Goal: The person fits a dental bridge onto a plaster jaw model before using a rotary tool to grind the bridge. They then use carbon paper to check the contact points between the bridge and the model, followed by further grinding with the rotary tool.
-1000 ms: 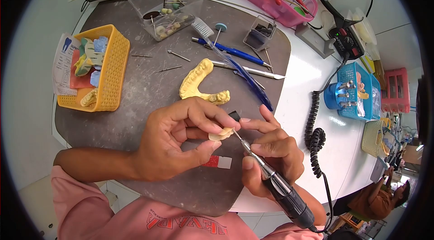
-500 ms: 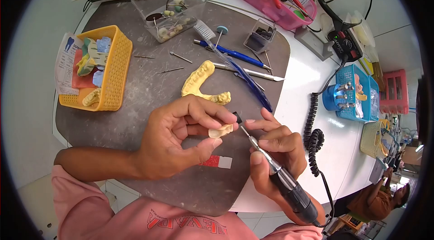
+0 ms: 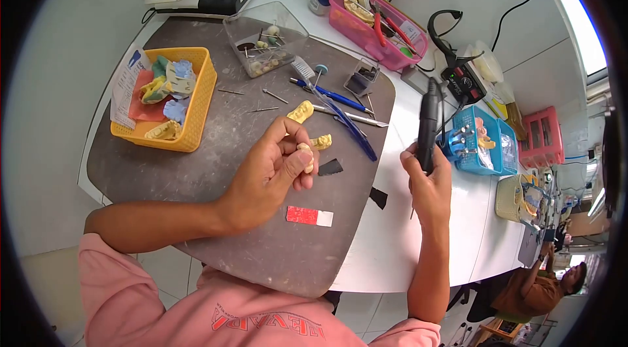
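My left hand [image 3: 265, 180] is closed, pinching a small cream dental piece [image 3: 307, 158] between thumb and fingers, which partly cover it. Behind it on the board lies a yellow dental model [image 3: 301, 112], half hidden by the fingers. Off to the right, above the white table, my right hand [image 3: 428, 183] grips a black rotary handpiece [image 3: 428, 121]. Its black end points up, and its thin tip shows below the hand. Between the hands are two black scraps, one on the board [image 3: 331, 168] and one at the board's edge [image 3: 378, 198].
A red and white strip [image 3: 305, 215] lies on the grey board [image 3: 196, 190]. Burs, a blue toothbrush [image 3: 353, 128], a blue pen [image 3: 337, 96] and a knife [image 3: 360, 116] lie farther back. Yellow [image 3: 204, 105], pink [image 3: 386, 52] and blue [image 3: 474, 164] baskets stand around. A co-worker [image 3: 530, 291] sits at right.
My right hand has swung right, away from the dental piece, turning the handpiece upright. My left hand has closed more around the piece. The view has shifted, and the black scraps now show more fully.
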Tool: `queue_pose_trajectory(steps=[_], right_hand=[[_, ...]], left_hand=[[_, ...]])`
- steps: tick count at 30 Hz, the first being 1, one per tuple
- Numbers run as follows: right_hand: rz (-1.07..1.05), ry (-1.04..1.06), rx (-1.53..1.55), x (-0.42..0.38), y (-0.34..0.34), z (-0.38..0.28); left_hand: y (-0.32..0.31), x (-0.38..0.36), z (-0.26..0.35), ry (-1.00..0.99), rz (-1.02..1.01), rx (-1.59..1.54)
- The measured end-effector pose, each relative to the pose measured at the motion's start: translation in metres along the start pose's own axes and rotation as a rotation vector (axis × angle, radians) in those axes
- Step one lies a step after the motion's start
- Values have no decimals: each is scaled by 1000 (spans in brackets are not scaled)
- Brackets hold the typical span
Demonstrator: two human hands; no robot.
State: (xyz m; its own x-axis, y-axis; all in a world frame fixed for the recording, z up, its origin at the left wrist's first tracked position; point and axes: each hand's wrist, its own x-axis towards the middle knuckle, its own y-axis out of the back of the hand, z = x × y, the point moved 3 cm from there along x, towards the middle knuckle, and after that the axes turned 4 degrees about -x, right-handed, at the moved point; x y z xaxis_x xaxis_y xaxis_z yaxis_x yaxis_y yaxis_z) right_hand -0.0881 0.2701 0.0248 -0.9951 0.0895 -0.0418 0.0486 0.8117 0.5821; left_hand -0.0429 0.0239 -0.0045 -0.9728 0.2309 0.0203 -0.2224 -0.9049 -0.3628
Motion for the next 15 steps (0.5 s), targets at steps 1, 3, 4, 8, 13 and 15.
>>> queue_pose_trajectory(steps=[1, 3, 4, 8, 13, 15], right_hand=[[1, 13, -103, 2, 1, 4], [41, 80, -302, 4, 1, 9], [43, 91, -430, 4, 1, 6], [117, 191, -509, -3, -6, 4], [136, 241, -658, -10, -11, 1], [181, 343, -654, -10, -12, 7]], left_hand=[[1, 0, 0, -9, -6, 1], [5, 2, 4, -86, -11, 17], [8, 4, 6, -95, -7, 18], [22, 15, 23, -122, 19, 62], [28, 30, 35, -343, 91, 187], [29, 28, 47, -506, 152, 625]])
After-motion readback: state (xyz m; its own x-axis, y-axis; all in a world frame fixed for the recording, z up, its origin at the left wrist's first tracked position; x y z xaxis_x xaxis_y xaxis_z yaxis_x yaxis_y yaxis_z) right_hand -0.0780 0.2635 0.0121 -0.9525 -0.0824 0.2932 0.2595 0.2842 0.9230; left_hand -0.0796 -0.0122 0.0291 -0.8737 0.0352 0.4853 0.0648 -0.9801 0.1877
